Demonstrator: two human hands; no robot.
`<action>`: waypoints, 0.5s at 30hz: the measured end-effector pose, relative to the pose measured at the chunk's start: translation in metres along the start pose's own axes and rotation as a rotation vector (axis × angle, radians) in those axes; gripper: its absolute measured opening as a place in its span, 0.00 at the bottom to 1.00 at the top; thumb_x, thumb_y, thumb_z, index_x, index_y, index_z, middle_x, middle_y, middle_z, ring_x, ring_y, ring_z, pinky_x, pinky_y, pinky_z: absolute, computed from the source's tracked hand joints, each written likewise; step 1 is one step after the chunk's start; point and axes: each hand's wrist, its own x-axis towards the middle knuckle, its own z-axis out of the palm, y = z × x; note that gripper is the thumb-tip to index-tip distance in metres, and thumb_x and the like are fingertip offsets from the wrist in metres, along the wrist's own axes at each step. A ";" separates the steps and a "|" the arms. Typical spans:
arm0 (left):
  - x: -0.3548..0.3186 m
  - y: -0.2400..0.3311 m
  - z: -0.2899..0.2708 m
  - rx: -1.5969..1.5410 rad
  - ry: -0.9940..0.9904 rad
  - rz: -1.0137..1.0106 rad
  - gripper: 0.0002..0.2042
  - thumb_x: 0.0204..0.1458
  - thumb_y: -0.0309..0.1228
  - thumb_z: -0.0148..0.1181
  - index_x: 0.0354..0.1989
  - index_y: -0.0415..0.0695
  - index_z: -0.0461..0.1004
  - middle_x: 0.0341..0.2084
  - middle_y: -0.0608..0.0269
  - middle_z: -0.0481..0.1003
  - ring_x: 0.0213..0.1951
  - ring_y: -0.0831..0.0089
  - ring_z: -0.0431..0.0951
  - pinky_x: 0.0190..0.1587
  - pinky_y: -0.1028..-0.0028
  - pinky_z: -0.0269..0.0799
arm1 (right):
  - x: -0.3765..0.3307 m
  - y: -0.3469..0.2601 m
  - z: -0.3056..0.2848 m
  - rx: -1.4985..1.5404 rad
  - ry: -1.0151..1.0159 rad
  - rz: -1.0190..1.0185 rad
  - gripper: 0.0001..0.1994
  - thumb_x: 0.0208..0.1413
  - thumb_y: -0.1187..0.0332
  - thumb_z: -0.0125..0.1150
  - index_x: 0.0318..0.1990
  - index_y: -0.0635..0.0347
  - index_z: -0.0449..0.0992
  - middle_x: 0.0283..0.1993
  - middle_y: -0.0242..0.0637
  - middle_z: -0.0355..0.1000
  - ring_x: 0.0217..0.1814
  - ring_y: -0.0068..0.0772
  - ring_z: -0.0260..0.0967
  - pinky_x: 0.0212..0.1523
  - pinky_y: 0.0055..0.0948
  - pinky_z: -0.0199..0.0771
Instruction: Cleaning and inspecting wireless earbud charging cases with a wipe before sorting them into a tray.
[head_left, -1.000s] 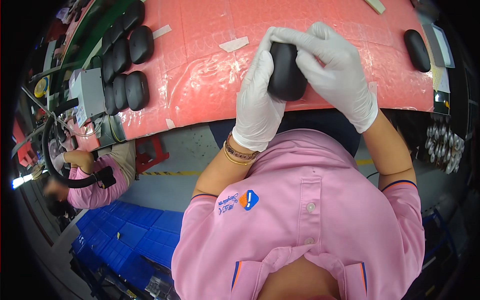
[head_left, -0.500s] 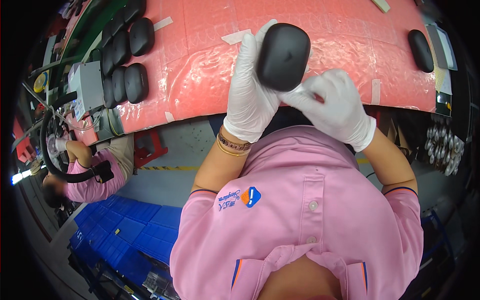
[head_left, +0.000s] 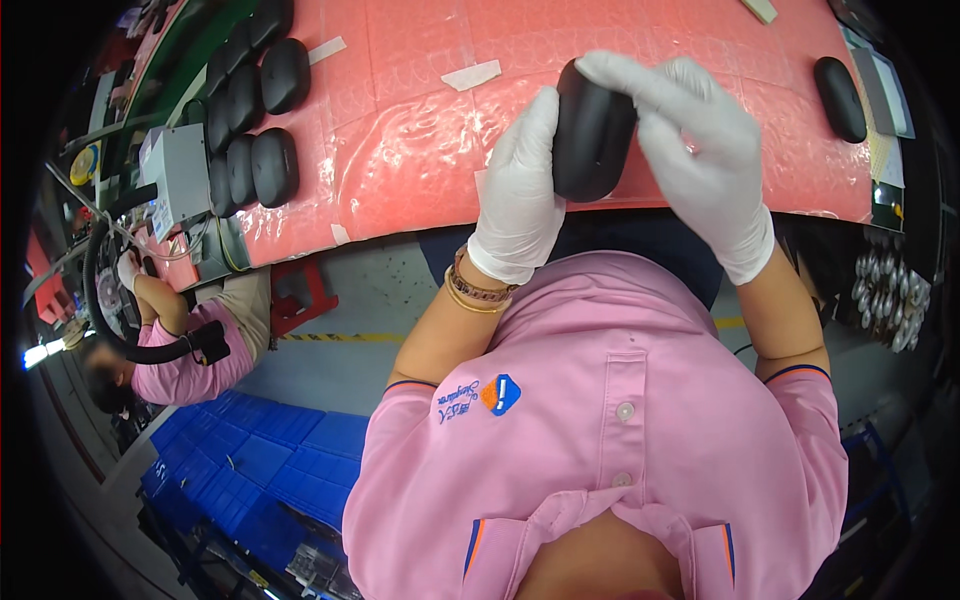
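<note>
A smooth, rounded black case (head_left: 594,140) is held up over the near part of the table, tilted with one side edge showing. My left hand (head_left: 522,190), in a white glove, is closed around its left side, thumb toward me. From the right, my gloved right hand (head_left: 700,150) reaches across, its forefinger stretched out along the case's far end. The other right fingers are slightly bent and apart from the thumb. Whether anything small sits under those fingertips is hidden.
Several similar black cases (head_left: 274,167) stand in rows at the left; another case (head_left: 839,100) lies at the far right. Pink wrap covers the table (head_left: 400,120). A grey box (head_left: 180,170) with a black hose stands left, where a co-worker (head_left: 200,350) sits. Blue bins (head_left: 270,440) are behind.
The case has turned from its broad face to its side edge and moved slightly right and nearer. My right hand has gone from a pinch at its near end up to its far end.
</note>
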 end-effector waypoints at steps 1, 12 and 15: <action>0.002 -0.001 0.000 0.000 0.004 0.001 0.21 0.65 0.43 0.41 0.53 0.39 0.69 0.42 0.62 0.74 0.44 0.76 0.75 0.47 0.74 0.72 | -0.002 -0.003 0.003 -0.154 -0.010 -0.134 0.21 0.41 0.77 0.58 0.46 0.47 0.79 0.24 0.31 0.61 0.25 0.31 0.62 0.27 0.28 0.65; 0.000 0.004 -0.006 -0.259 -0.202 -0.110 0.33 0.62 0.57 0.35 0.55 0.35 0.66 0.48 0.46 0.72 0.50 0.59 0.75 0.53 0.61 0.73 | -0.041 -0.024 0.027 -0.429 -0.134 -0.360 0.26 0.35 0.76 0.63 0.49 0.48 0.78 0.31 0.24 0.63 0.30 0.26 0.60 0.33 0.28 0.60; 0.005 0.011 -0.002 -0.516 -0.188 -0.176 0.33 0.61 0.56 0.36 0.54 0.33 0.66 0.48 0.45 0.73 0.51 0.54 0.75 0.54 0.60 0.73 | -0.037 -0.020 0.014 -0.348 -0.225 -0.349 0.25 0.38 0.78 0.60 0.49 0.50 0.79 0.32 0.24 0.65 0.31 0.25 0.62 0.35 0.28 0.62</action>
